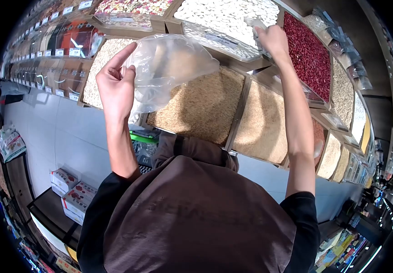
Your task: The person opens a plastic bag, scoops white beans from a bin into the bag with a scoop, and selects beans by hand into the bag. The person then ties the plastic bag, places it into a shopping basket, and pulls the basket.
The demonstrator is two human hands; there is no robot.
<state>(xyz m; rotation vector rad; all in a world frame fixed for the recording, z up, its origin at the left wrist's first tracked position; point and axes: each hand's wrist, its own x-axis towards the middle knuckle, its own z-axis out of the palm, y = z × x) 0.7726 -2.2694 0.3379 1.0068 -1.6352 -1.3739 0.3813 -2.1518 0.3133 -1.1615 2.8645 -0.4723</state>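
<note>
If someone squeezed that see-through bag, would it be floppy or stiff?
The clear plastic bag is probably floppy: its sides wrinkle and bulge unevenly beside the left hand. It's likely very light, since the film looks thin enough to see through. It might feel slippery, because it looks shiny.

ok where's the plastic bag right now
In the head view, the plastic bag is near the top, left of centre, held by the left hand, and it hides part of the brown grain.
</note>
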